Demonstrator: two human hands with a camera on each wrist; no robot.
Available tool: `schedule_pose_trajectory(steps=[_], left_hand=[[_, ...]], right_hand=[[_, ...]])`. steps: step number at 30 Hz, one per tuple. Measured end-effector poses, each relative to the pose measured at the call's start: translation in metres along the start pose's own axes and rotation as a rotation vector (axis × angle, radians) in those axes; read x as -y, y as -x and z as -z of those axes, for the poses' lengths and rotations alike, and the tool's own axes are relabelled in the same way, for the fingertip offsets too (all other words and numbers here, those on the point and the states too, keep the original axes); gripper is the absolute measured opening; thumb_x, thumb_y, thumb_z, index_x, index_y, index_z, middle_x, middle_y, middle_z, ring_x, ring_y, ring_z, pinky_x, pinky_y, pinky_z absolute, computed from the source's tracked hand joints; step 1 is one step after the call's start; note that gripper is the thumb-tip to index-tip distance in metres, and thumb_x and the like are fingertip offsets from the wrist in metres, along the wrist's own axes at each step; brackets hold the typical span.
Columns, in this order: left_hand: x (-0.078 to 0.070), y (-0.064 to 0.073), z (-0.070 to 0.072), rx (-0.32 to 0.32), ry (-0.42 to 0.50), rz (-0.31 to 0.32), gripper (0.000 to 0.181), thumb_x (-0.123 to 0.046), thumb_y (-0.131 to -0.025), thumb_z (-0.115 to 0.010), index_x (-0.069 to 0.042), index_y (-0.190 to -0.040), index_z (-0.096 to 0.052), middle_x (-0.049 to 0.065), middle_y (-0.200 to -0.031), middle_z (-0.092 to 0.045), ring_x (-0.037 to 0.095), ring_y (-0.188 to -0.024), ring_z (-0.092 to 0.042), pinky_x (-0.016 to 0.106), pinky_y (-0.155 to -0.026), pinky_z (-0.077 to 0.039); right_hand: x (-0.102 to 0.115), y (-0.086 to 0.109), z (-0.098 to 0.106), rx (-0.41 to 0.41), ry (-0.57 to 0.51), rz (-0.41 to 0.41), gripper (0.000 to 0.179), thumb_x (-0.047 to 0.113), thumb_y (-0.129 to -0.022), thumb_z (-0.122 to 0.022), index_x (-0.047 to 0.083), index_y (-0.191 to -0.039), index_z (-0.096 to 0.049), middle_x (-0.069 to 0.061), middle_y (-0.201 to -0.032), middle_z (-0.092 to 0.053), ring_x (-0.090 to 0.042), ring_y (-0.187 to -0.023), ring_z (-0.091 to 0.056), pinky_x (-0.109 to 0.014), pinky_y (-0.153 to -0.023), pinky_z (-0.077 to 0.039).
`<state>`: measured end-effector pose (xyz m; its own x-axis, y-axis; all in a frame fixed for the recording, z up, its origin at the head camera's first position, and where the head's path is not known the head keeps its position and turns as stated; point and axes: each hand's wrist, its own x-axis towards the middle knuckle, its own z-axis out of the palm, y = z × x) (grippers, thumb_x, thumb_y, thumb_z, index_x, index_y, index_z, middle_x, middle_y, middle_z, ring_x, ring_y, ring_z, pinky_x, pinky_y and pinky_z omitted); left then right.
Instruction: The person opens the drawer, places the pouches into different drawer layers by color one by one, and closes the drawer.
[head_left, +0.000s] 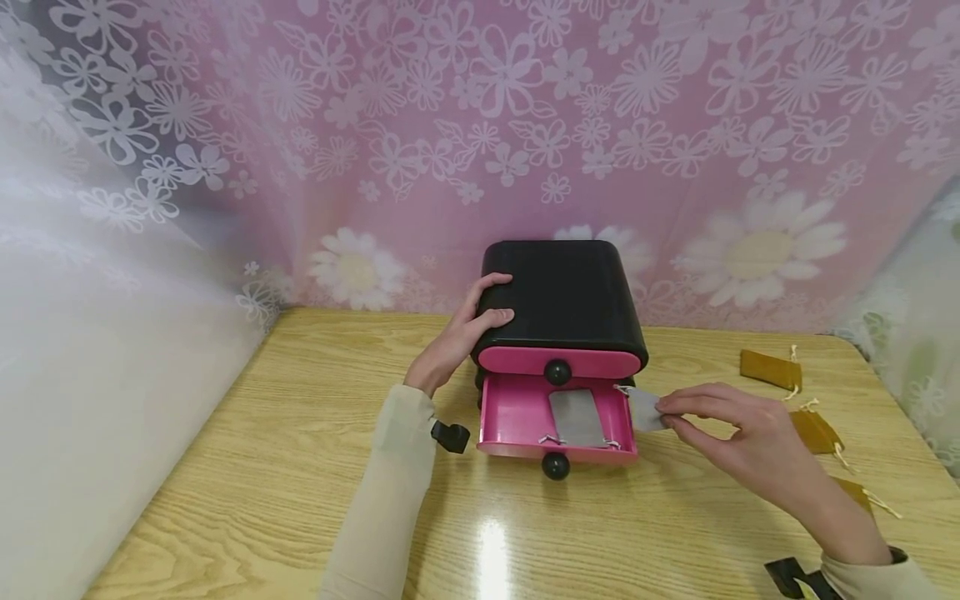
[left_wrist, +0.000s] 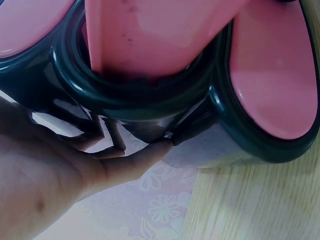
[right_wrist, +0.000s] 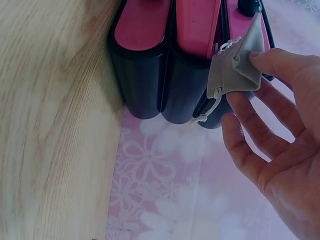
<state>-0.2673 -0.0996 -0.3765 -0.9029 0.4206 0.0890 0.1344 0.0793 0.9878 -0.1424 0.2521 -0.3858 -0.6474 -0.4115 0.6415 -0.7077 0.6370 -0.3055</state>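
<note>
A black drawer unit (head_left: 558, 292) with pink drawer fronts stands by the back curtain. My left hand (head_left: 457, 337) rests on its upper left edge, fingers lying against the black casing (left_wrist: 145, 107). Below the closed top drawer, a pink drawer (head_left: 513, 412) is pulled out, and a grey drawstring pouch (head_left: 579, 418) lies flat in it. My right hand (head_left: 738, 429) pinches a second grey pouch (right_wrist: 240, 67) between thumb and fingers. That pouch is at the drawer's right side wall, its white cords toward the drawer.
Brown drawstring pouches (head_left: 770, 369) lie in a row on the right of the wooden table (head_left: 300, 467), partly behind my right arm. A flowered curtain (head_left: 420, 167) hangs behind the unit. A round black knob (head_left: 556, 466) sticks out from the pulled-out drawer.
</note>
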Motion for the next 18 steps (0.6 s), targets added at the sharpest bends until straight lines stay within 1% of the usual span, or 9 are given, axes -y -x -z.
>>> schedule_pose_trajectory(steps=[3, 9, 13, 18], left_hand=[[0.001, 0.000, 0.001, -0.003, -0.002, -0.002, 0.049, -0.035, -0.100, -0.057, -0.044, -0.146, -0.042, -0.008, -0.160, -0.028, 0.024, -0.134, -0.051, 0.052, -0.118, -0.034], [0.002, -0.001, 0.001, -0.005, -0.001, -0.004, 0.048, -0.034, -0.101, -0.057, -0.045, -0.145, -0.042, -0.008, -0.160, -0.029, 0.024, -0.132, -0.052, 0.052, -0.118, -0.034], [0.001, -0.001, 0.000, -0.005, -0.002, -0.008, 0.048, -0.034, -0.101, -0.057, -0.044, -0.145, -0.042, -0.008, -0.160, -0.028, 0.023, -0.132, -0.052, 0.051, -0.118, -0.035], [0.001, 0.000, 0.000, -0.007, 0.004, -0.010, 0.048, -0.033, -0.101, -0.057, -0.043, -0.146, -0.042, -0.006, -0.159, -0.031, 0.024, -0.129, -0.055, 0.051, -0.117, -0.036]], right_hand=[[0.002, -0.003, -0.004, -0.006, -0.015, 0.004, 0.051, 0.062, -0.096, -0.054, 0.020, -0.097, -0.082, 0.005, -0.093, -0.078, 0.021, -0.100, -0.060, -0.001, -0.086, -0.045], [0.005, -0.009, -0.011, -0.056, -0.028, 0.074, 0.049, 0.060, -0.097, -0.055, 0.019, -0.097, -0.082, 0.006, -0.093, -0.078, 0.012, -0.095, -0.066, -0.002, -0.088, -0.047], [0.008, -0.013, -0.014, -0.045, -0.034, 0.069, 0.049, 0.061, -0.097, -0.054, 0.020, -0.098, -0.082, 0.008, -0.095, -0.079, 0.008, -0.094, -0.068, -0.003, -0.091, -0.046], [0.012, -0.017, -0.016, -0.028, -0.055, 0.072, 0.049, 0.059, -0.098, -0.053, 0.019, -0.098, -0.082, 0.008, -0.096, -0.078, 0.007, -0.094, -0.068, -0.003, -0.091, -0.046]])
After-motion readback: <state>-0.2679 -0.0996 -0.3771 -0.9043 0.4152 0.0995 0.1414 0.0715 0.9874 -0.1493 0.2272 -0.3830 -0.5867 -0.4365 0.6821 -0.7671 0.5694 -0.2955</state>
